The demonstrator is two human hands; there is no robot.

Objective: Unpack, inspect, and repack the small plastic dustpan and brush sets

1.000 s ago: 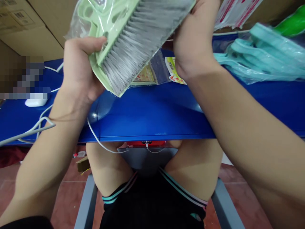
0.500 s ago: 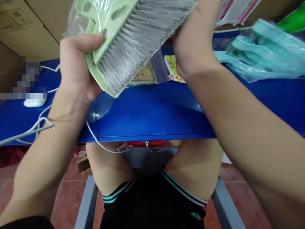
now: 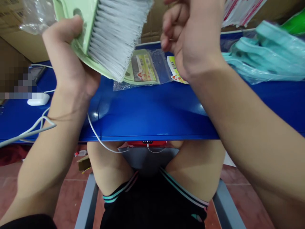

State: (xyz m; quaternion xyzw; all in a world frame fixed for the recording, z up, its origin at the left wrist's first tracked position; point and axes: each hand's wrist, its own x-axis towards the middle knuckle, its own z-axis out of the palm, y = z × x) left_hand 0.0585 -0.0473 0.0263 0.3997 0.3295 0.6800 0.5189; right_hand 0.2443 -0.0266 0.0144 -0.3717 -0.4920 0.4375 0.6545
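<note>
Head view: a blue surface (image 3: pixel 147 108) runs the full width, with cardboard boxes (image 3: pixel 23 44) behind it. Beyond the right hand (image 3: pixel 182 41) lies a light-blue plastic set (image 3: pixel 267 57) in a clear bag. A pale green dustpan (image 3: pixel 65 11), with a grey-bristled brush (image 3: pixel 119 35) against it, is held above the surface, tilted. The left hand (image 3: pixel 69 54) grips this pair at the lower left, thumb over the green plastic. The right hand is partly open, fingers loosely curled, apart from the bristles; nothing is seen in it. A crumpled clear bag (image 3: pixel 39 17) hangs beside the left hand. Beneath the bristles lies a bagged green item (image 3: pixel 145 68); near it is a printed card (image 3: pixel 175 68). At left are a white cable (image 3: pixel 35 128) and a small white case (image 3: pixel 38 99).

Labels: the bagged item and the card bear yellow print with small characters, illegible. Box markings are likewise too blurred to read.

Obscured: the top edge cuts off the dustpan and brush. The bristles cover part of the bagged item; the right hand overlaps the card. Pixelation masks the objects behind the case.
</note>
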